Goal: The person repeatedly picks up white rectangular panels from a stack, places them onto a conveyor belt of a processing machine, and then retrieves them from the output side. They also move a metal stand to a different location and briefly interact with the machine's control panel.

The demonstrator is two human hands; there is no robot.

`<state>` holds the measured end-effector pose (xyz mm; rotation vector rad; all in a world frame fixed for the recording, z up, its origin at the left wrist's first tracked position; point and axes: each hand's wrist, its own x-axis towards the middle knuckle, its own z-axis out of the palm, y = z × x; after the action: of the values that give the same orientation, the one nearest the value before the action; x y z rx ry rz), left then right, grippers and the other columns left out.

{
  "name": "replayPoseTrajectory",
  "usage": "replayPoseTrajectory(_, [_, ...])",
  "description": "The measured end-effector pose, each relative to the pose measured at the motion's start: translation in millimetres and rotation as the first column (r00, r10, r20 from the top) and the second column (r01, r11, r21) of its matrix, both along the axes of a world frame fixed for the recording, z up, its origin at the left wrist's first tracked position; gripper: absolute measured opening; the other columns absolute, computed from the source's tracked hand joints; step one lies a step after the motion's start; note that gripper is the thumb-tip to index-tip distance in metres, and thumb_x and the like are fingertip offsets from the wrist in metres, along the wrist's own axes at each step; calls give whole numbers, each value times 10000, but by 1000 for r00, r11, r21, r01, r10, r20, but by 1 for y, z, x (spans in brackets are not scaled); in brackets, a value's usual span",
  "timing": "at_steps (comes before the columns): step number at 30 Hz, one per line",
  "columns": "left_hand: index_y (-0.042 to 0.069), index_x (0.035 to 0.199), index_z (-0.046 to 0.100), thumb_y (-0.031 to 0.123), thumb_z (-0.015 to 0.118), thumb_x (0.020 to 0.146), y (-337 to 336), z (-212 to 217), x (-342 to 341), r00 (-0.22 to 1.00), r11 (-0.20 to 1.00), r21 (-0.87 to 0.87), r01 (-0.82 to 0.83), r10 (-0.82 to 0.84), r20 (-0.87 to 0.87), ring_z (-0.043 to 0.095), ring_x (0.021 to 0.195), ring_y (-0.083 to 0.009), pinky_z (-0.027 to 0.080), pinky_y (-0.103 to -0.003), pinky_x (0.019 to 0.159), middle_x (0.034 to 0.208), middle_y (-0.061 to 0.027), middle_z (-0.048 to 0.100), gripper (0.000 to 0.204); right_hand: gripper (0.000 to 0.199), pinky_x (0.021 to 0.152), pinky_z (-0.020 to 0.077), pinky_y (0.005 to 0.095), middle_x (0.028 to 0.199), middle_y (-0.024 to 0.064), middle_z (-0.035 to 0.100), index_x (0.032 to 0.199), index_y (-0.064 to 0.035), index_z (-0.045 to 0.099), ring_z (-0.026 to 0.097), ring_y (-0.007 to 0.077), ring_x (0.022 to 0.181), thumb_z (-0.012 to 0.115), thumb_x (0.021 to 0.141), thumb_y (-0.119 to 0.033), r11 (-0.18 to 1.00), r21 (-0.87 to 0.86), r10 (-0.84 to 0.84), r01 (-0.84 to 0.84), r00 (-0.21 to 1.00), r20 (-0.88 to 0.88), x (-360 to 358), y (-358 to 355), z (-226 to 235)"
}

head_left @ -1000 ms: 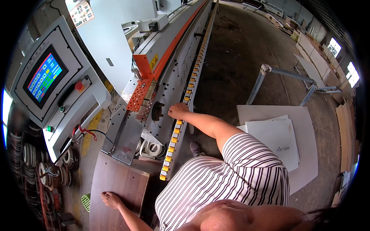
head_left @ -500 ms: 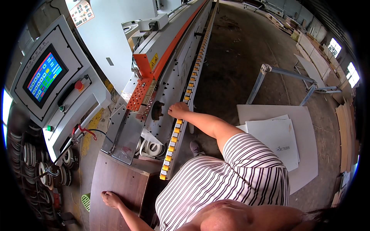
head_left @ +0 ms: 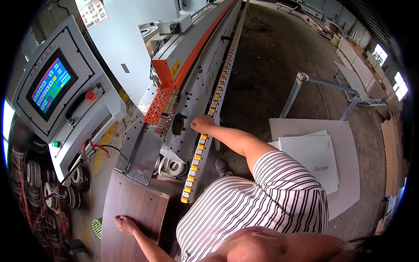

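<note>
My right hand (head_left: 202, 124) is closed in a loose fist at the roller rail (head_left: 197, 157), a long strip of yellow rollers along the machine's side. A dark round fitting (head_left: 178, 125) on the machine sits just left of it, apart from the fingers. Whatever the right fingers may hold is hidden. Low on the left, my left hand (head_left: 125, 225) lies on the brown wood-grain cabinet top (head_left: 135, 196), close to its left edge. Its fingers are curled in, and I cannot make out what they hold.
A control panel with a lit screen (head_left: 51, 85) stands left of the long edge-banding machine (head_left: 192, 78). White edging rolls (head_left: 172, 168) lie below the machine. To my right are a stack of white boards (head_left: 307, 159) and a grey metal frame (head_left: 327, 82). More edging rolls (head_left: 50, 196) fill the far left.
</note>
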<state>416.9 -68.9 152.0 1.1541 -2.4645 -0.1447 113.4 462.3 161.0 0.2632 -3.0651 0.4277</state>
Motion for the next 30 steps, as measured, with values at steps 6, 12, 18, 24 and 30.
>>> replayPoseTrajectory(6, [78, 1044, 605, 197, 487, 916, -5, -4, 2, 1000, 1000, 7, -9, 9, -1, 614, 957, -335, 455, -483, 811, 1024, -138, 659, 211, 412, 713, 534, 480, 782, 146, 698, 774, -70, 704, 673, 351, 756, 449, 892, -371, 1000, -4, -2, 2, 1000, -4, -1, -2, 1])
replayPoseTrajectory(12, [78, 1038, 603, 198, 489, 915, -6, -7, 1, 1000, 1000, -10, -19, 20, 20, 613, 943, -338, 456, -483, 803, 1013, -133, 658, 206, 433, 716, 532, 482, 779, 148, 696, 773, -77, 702, 673, 353, 757, 446, 910, -397, 1000, -1, -7, 7, 1000, 7, -2, -1, -1])
replayPoseTrajectory(18, [82, 1028, 598, 192, 490, 912, -6, -6, 2, 999, 1000, -23, -20, 20, 27, 611, 940, -338, 455, -481, 804, 1005, -128, 654, 193, 443, 726, 530, 487, 779, 159, 694, 753, -65, 700, 669, 364, 760, 440, 910, -388, 1000, -10, 4, -5, 1000, -20, -1, -1, -1])
replayPoseTrajectory(24, [82, 1025, 595, 182, 491, 907, -8, -9, 2, 1000, 999, -37, -14, 14, 2, 613, 931, -342, 457, -487, 794, 1004, -133, 653, 186, 446, 731, 531, 485, 781, 163, 693, 741, -58, 699, 668, 366, 762, 440, 907, -382, 1000, -20, -3, 2, 1000, -18, 0, -2, 1])
replayPoseTrajectory(30, [77, 1021, 594, 177, 490, 906, -6, -6, 1, 1000, 1000, -19, -8, 8, 8, 613, 930, -347, 457, -491, 790, 995, -141, 653, 184, 432, 731, 529, 485, 783, 163, 692, 750, -58, 700, 665, 366, 771, 447, 903, -372, 1000, -15, -4, 4, 1000, -19, -2, 0, -4])
